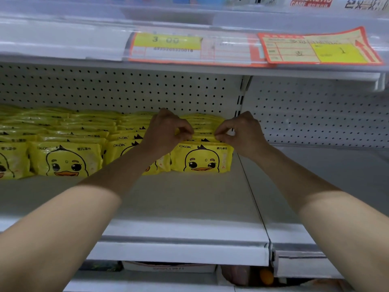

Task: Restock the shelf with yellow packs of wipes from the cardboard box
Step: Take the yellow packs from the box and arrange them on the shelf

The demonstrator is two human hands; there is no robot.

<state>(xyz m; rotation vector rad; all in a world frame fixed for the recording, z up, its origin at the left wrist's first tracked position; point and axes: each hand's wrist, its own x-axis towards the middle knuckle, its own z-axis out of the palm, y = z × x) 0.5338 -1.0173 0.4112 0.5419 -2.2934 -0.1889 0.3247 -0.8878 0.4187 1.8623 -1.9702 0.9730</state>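
Nearest, bare shelf (179, 207) runs under my forearms. Just below my left fingers (185, 133) and right fingers (219, 137) stands the front yellow pack (202, 159) of the rightmost row. Both sets are curled, pinching top edges of the packs (203, 125) just behind it. Beyond them, pegboard (126, 91). I judge I'm seating and squaring this row; next, let go and fetch more from the box, unseen here.

One head-worn wide-angle view, near the shelf (185, 203), facing its back wall; front edge low in frame; upper shelf (63, 45) overhead.
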